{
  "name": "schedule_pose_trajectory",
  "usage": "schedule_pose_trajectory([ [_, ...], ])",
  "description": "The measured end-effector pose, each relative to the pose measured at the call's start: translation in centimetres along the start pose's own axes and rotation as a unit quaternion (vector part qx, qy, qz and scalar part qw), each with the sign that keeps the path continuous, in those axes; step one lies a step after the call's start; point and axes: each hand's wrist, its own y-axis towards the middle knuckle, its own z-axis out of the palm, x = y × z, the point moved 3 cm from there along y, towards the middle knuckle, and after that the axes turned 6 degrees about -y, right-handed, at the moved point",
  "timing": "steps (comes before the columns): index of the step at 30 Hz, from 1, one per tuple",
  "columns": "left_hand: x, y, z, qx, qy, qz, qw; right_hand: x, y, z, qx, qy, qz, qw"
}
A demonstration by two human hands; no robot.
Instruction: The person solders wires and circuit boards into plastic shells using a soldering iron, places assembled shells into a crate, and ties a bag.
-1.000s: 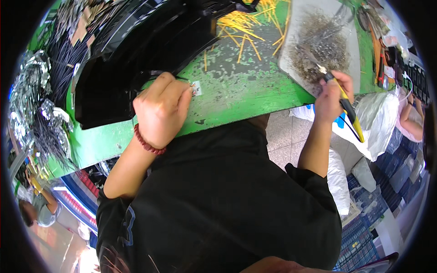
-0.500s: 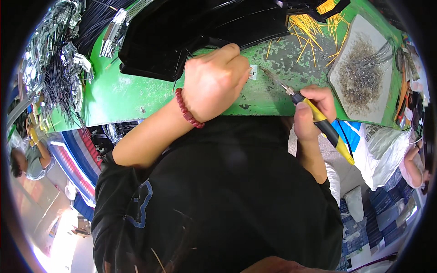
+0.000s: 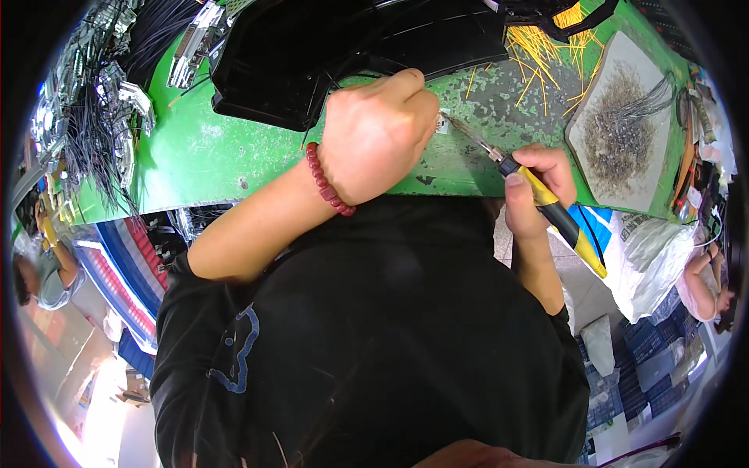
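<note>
1. Nearest the camera, the person's black shirt (image 3: 367,343) fills the lower middle of the frame, with both bare forearms rising from it toward the counter (image 3: 234,156).
2. The right hand (image 3: 537,189), right of centre, has its grip clamped on the yellow and black handle of a soldering iron (image 3: 538,195). The handle slants down toward the lower right, and the metal tip points up and left.
3. The left hand (image 3: 376,132), at centre, is curled into a loose fist with its grip closed over the counter's near edge. What the fingers pinch is hidden beneath them. A red bead bracelet (image 3: 326,181) circles the wrist.
4. A small pale part (image 3: 442,123) lies on the worn green counter just beside the left knuckles. The iron's tip comes right up to it, though contact cannot be judged.
5. A grey tray (image 3: 624,140) of fine metal bits sits at the upper right, past the right hand.
6. Loose yellow wire pieces (image 3: 546,54) are scattered at the upper middle right.
7. A large black moulded piece (image 3: 351,54) lies across the top of the frame.
8. Bundles of black cable (image 3: 101,117) hang at the upper left.
</note>
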Motion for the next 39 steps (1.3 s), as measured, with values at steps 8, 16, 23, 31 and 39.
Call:
schedule_pose_trajectory([
  [8,0.0,0.1,0.0,-0.001,-0.001,0.005,1.0,-0.7,-0.8,-0.5,-0.021,0.044,0.023,0.999],
  [16,0.0,0.1,0.1,0.006,0.011,0.004,1.0,-0.8,-0.6,-0.4,-0.021,0.055,0.022,0.998],
  [23,-0.4,0.9,-0.2,0.072,0.051,-0.01,0.996,-0.4,-0.3,-0.2,-0.014,0.054,0.025,0.998],
  [31,-0.5,1.4,-0.2,0.109,0.066,-0.023,0.992,0.0,0.0,-0.2,-0.007,0.024,0.021,0.999],
  [39,-0.4,1.4,-0.1,0.112,0.07,-0.026,0.991,-0.4,-0.2,0.0,0.002,0.025,0.02,0.999],
])
